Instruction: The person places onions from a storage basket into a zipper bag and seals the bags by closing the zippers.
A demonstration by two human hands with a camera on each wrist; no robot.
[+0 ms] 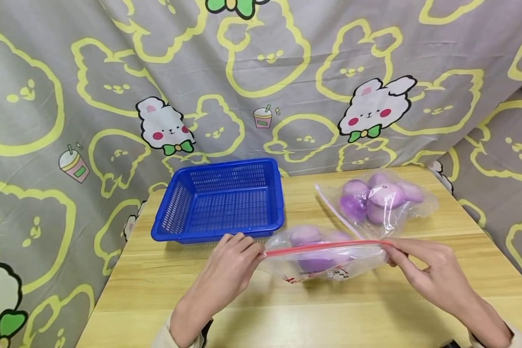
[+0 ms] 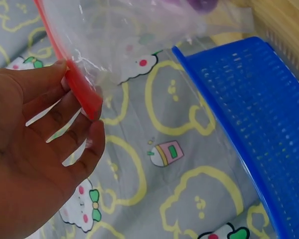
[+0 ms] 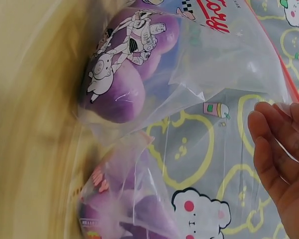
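Note:
Between both hands hangs a clear zip bag [image 1: 352, 263] with a red zip strip [image 1: 317, 247], cartoon figures and red lettering. Inside it are several rounded purple things [image 3: 120, 94], fading to pale; their kind is unclear. My left hand [image 1: 232, 263] pinches one end of the strip between thumb and fingers, as the left wrist view also shows. At the other end, the right hand [image 1: 435, 266] pinches the bag's top corner. Behind the right hand, a second clear zip bag [image 1: 426, 205] with a pale strip lies on the table, holding similar purple things [image 1: 387, 195].
A blue plastic basket [image 1: 217, 235] with perforated sides stands at the back left, just beyond the left hand. The wooden table [image 1: 135, 299] meets a grey cartoon-print cloth [image 1: 296, 72] at the back. A small dark object [image 1: 450, 344] shows at the bottom edge.

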